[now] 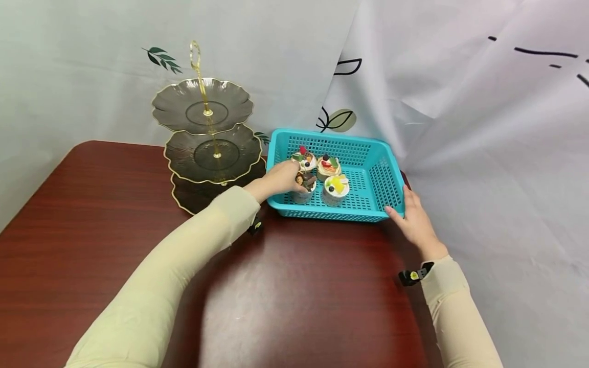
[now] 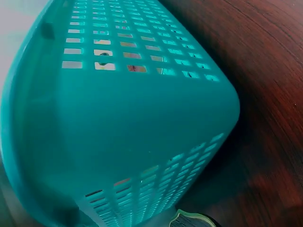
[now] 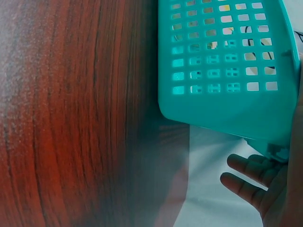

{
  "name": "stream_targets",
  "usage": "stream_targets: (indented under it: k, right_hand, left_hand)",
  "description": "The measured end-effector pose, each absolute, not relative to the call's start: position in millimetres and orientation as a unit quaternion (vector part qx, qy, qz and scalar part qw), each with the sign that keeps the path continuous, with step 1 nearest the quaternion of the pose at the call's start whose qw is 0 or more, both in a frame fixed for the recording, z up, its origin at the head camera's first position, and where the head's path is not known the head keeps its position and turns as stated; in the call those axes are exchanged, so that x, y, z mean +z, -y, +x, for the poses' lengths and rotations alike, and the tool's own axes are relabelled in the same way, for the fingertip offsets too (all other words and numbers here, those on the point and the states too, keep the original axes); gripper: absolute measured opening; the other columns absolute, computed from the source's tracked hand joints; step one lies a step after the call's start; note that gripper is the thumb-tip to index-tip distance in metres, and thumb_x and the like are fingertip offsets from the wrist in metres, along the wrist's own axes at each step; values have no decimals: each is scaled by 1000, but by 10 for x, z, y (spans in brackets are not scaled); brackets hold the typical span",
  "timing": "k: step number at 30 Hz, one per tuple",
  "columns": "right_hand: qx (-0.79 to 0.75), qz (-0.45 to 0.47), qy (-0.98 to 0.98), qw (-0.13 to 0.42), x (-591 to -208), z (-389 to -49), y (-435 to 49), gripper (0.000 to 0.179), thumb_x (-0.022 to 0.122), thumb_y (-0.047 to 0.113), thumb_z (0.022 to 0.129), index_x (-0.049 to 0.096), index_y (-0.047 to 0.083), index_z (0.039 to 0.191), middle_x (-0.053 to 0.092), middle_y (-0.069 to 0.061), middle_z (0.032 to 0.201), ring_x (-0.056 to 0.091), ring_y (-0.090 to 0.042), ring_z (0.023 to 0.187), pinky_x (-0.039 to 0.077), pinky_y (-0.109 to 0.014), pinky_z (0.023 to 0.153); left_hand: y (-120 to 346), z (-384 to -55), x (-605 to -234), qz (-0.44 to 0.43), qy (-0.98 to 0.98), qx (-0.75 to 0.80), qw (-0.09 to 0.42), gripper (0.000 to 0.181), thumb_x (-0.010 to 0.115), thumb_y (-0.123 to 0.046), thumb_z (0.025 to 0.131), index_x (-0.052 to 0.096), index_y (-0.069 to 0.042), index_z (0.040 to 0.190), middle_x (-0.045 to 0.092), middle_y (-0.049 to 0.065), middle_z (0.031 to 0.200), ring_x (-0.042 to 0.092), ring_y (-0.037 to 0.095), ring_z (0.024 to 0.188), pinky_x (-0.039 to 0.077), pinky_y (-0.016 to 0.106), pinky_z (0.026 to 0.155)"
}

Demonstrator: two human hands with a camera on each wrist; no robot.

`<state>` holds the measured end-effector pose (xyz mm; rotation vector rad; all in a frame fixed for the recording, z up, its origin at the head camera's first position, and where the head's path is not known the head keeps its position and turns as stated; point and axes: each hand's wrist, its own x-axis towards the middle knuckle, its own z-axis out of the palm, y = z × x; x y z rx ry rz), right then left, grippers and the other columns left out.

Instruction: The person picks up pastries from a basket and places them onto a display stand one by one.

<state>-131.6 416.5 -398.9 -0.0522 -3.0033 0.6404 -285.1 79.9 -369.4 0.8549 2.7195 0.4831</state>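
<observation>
A turquoise basket [image 1: 363, 184] holds several small cupcakes. My left hand [image 1: 278, 180] reaches over its left rim, thumb and fingers gripping a chocolate-topped cupcake [image 1: 303, 194] at the front left. Behind that one is a cupcake with a red berry [image 1: 306, 159]; to its right are a strawberry-topped cupcake [image 1: 329, 167] and one with yellow fruit [image 1: 335, 191]. At the basket's front right corner, my right hand [image 1: 416, 222] touches the rim with its thumb, fingers along the outer side. In the right wrist view those fingers [image 3: 244, 187] stretch out straight below the rim.
Left of the basket stands a three-tier stand [image 1: 202, 107] with dark, gold-edged plates and a gold handle on top. Both are on a reddish-brown wooden table [image 1: 294, 306]. Pale patterned cloth [image 1: 483, 153] hangs behind and along the right side.
</observation>
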Motion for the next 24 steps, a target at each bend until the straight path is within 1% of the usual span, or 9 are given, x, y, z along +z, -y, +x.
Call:
stream_targets:
  k: [2,6,11,14,17,19,21,24]
  right_hand:
    - [210,-18,977,35,-3983,-1315,-4160,86,45,49,98,1,2,154,15,-30,154,34,-51,130,31,-67,103]
    - [211,-20,977,35,-3976,-1314,-4154,86,45,49,98,1,1,154,15,-30,154,33,-51,131,30,-67,103]
    - [210,-17,977,37,-3977,-1318,-4154,85,45,48,98,2,0,154,17,-31,154,32,-51,132,30,-67,104]
    - [211,-16,977,38,-3980,-1322,-4152,85,46,48,98,2,0,154,17,-31,153,32,-51,132,29,-67,104]
    - [210,-17,977,38,-3985,-1325,-4148,85,46,48,98,2,1,154,17,-31,153,31,-51,132,29,-67,104]
    - [210,-17,977,38,-3986,-1325,-4145,85,46,48,98,2,1,154,17,-31,154,31,-50,133,29,-67,104]
    - [211,-18,977,39,-3986,-1326,-4145,85,46,48,98,2,1,154,17,-31,154,31,-50,132,30,-67,104]
    - [210,-19,977,42,-3992,-1327,-4151,85,46,47,98,3,1,154,17,-31,153,32,-50,132,30,-67,104]
  left_hand:
    - [-815,-2852,-3696,294,-935,156,126,61,75,-46,80,56,-2,118,64,12,104,61,26,96,50,39,80]
    - [-847,-2855,-3702,300,-936,134,127,68,75,-46,80,53,0,125,64,14,111,61,28,103,51,40,87]
    - [-875,-2869,-3723,306,-934,118,141,67,75,-44,80,54,1,126,64,15,115,61,28,106,50,41,91]
    - [-881,-2879,-3739,310,-933,114,142,55,75,-42,81,60,-1,115,64,14,110,60,27,102,50,40,87]
    - [-881,-2883,-3752,312,-932,115,146,42,76,-40,80,64,-5,100,62,12,104,58,25,93,49,38,78]
    - [-884,-2884,-3759,311,-931,114,152,38,76,-40,80,64,-7,93,59,11,101,56,24,88,47,37,72]
    - [-889,-2887,-3763,312,-931,107,154,38,75,-42,80,63,-8,93,57,10,101,54,23,86,45,36,69]
    - [-895,-2890,-3767,317,-931,98,154,43,75,-45,80,62,-9,99,58,9,101,54,21,85,44,35,67]
